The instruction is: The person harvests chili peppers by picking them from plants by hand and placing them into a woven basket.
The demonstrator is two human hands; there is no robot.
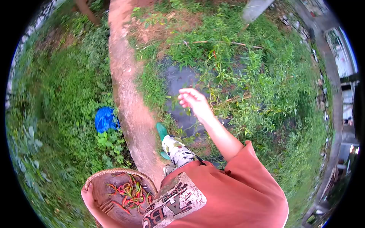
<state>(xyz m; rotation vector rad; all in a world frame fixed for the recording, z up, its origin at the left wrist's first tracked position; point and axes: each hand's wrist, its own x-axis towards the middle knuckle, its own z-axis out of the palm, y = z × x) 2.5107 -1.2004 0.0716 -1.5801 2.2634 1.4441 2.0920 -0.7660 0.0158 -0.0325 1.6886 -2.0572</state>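
A round woven basket point(118, 178) with a braided rim rests at the lower left against my body. Several red, orange and green chili peppers point(131, 193) lie inside it. My left hand point(88, 193) grips the basket's rim on its outer side. Over the dark plastic sheet point(182, 78) in the middle, my right hand point(191, 99) is raised with its fingers curled; whether anything is between them is too small to tell. Leafy chili plants point(254, 95) grow to the right of that hand, with a red pepper point(214, 54) showing farther up.
A narrow concrete path point(127, 87) runs up the left-centre, beside my green shoe point(162, 131). On the weeds left of it lies a blue plastic bag point(105, 119). A grey post point(255, 10) stands at the top, and a thin stick point(243, 45) crosses the plants.
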